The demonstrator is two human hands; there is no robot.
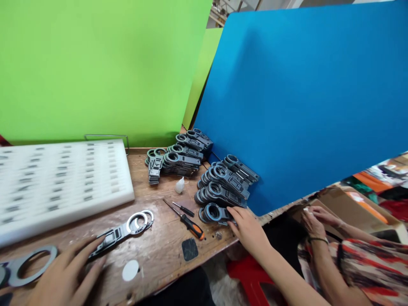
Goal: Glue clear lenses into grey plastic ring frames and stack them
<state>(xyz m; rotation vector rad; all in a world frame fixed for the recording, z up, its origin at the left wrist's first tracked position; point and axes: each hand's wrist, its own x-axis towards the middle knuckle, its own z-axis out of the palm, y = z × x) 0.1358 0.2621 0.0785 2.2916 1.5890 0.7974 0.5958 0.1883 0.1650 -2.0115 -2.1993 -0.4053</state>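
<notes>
My left hand (70,270) is at the lower left, slightly blurred, its fingers spread at the near end of a grey flat housing with a ring-shaped end (116,233). A second ring shows from beneath that housing. At the right, my right hand (247,225) pinches the narrow end of another ring-ended housing (213,211), at the front of the stacks. Part of that piece is hidden by the fingers. Behind it lie stacked ring-ended housings (223,191), leaning on one another. Another large ring-ended piece (35,265) lies left of my left hand.
A white foam tray (127,187) with rows of slots stands at the left. More stacked housings (181,159) sit at the back. Two screwdrivers (189,225), a small white bottle (179,185), a black square (190,249) and a white disc (130,270) lie mid-table. A blue panel (302,102) borders the right; another person's hands (318,219) work beyond.
</notes>
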